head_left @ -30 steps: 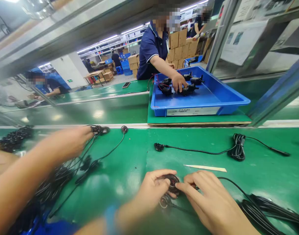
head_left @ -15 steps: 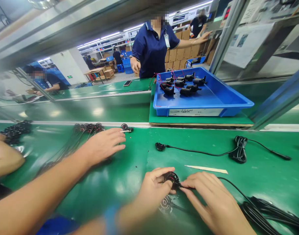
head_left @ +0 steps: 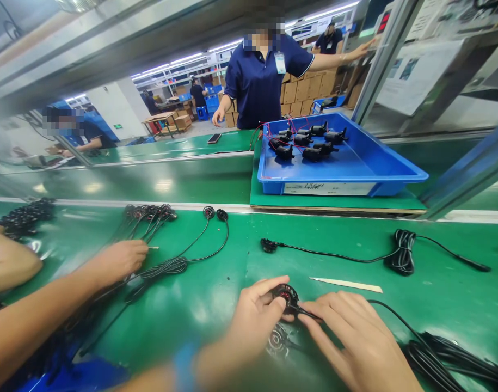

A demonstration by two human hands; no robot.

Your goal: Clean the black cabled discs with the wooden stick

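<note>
My left hand pinches a small round black part with a red centre low over the green table. My right hand is closed on the thin black wire that leaves that part, close beside the left fingers. A second round part lies on the table just below, partly hidden by my hands. A black cable runs from under my right hand to the right.
A co-worker's hand at the left rests on a spread of wired round parts. A blue tray with black parts sits beyond the conveyor, a person in navy behind it. Nearby lie a coiled cable, a pale strip and a cable bundle.
The co-worker's hand drew back to the left, leaving two wired round parts at the table's far edge. The person across straightened up from the tray. My hands barely shifted.
</note>
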